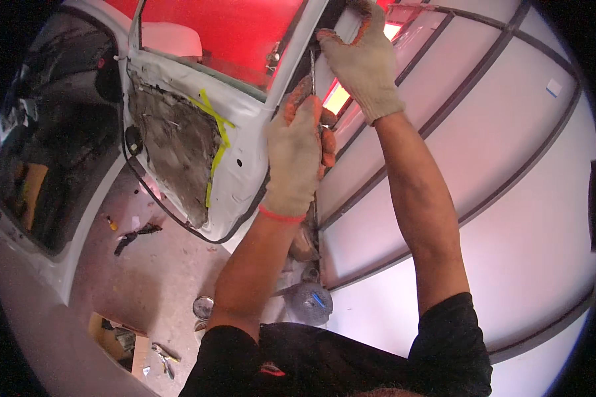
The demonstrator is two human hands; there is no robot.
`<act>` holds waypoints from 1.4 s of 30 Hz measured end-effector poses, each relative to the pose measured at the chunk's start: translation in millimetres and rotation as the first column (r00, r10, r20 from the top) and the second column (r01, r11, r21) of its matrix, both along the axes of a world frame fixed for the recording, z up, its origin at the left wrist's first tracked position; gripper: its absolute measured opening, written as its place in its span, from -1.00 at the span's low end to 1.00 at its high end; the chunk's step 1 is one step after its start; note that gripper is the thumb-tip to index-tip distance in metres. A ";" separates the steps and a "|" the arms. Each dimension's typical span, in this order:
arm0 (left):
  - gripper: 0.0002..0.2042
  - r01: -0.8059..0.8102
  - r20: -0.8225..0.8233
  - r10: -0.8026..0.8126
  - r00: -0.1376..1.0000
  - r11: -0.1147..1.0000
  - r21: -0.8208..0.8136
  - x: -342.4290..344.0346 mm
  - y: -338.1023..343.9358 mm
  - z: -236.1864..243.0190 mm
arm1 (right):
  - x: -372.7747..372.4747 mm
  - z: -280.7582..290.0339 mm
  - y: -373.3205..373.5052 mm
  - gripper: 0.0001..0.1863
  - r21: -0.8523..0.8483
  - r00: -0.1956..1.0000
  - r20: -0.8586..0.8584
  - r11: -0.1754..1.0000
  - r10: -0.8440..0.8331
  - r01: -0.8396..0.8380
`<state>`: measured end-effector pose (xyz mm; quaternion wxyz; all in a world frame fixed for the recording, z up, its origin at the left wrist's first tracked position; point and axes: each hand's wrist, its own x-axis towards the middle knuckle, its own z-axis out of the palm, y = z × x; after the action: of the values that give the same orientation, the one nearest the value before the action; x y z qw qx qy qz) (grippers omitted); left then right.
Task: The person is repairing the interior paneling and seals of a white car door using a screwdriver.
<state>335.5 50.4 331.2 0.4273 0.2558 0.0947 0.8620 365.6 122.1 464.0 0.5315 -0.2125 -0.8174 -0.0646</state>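
Note:
My left hand (295, 149), in a pale work glove with orange-coated fingers, is closed around a long thin metal rod (313, 69). The rod stands nearly upright beside the rear edge of a white car door (248, 142). Higher up, my right hand (367, 63), gloved the same way, reaches to the door's window frame (298, 46). Its thumb is spread from the fingers next to the frame's dark edge, and the fingertips are partly cut off at the top. The door's inner panel is bare, with a dirty grey sheet (179, 142) edged by yellow-green tape (218, 142).
The car body (89, 218) with its dark window lies at left. Pliers (165, 360), an open cardboard box (139, 354), a yellow-handled tool (111, 223) and a round tin (203, 307) are on the floor. White sheeting on a dark frame (437, 119) walls the right side.

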 end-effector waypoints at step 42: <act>-0.59 -0.757 -0.797 0.509 0.324 0.645 0.105 -41.0 -23.5 10.7 | 0.4 -3.9 -16.9 -0.28 -0.098 0.999 -0.014 0.995 -0.037 0.035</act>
<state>294.5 26.9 341.9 -0.0022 0.4729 0.4842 0.7361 366.0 105.1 460.2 0.5257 -0.2535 -0.8114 -0.0321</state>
